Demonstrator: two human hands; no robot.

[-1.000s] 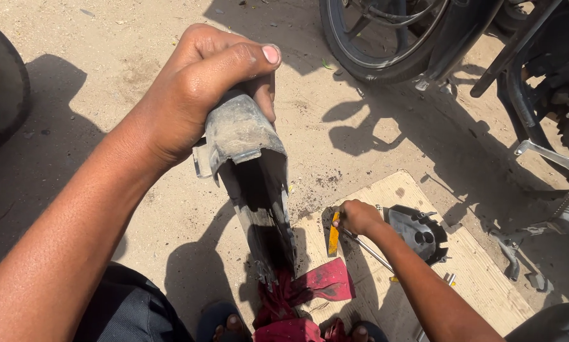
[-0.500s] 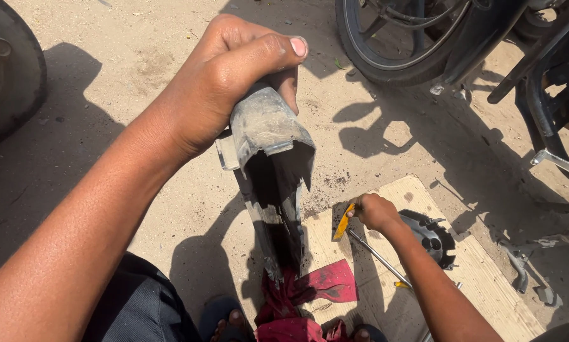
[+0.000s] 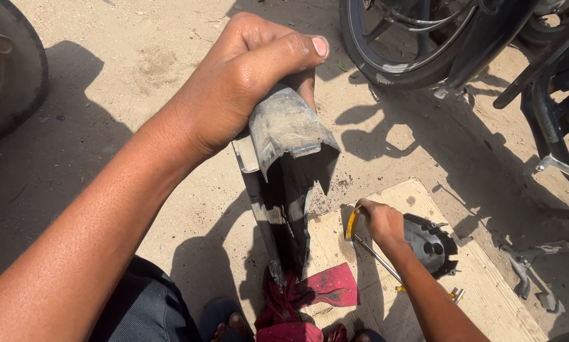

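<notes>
Left hand point(image 3: 250, 85) closed over the top end of a long dusty grey plastic panel point(image 3: 284, 183), thumb across the crown, fingers wrapped behind. The panel stands nearly upright at frame centre, its lower end resting on a red rag point(image 3: 310, 297) at 6 o'clock.

Right hand point(image 3: 379, 221), at 4 o'clock from the panel, clenched around a yellow-handled tool point(image 3: 354, 225) whose thin metal shaft runs back toward 5 o'clock. It works over a wooden board point(image 3: 481, 297), just beside a black round housing point(image 3: 433, 244); cannot tell whether the tool tip touches the panel.

Judgement: the panel is top-heavy in this grip, so keep the lower end planted on the rag and the left wrist firm. Short, controlled tool strokes would suit; a slip could gouge the plastic or the board.

Motorcycle wheel point(image 3: 398, 44) at 1 o'clock, well apart.
</notes>
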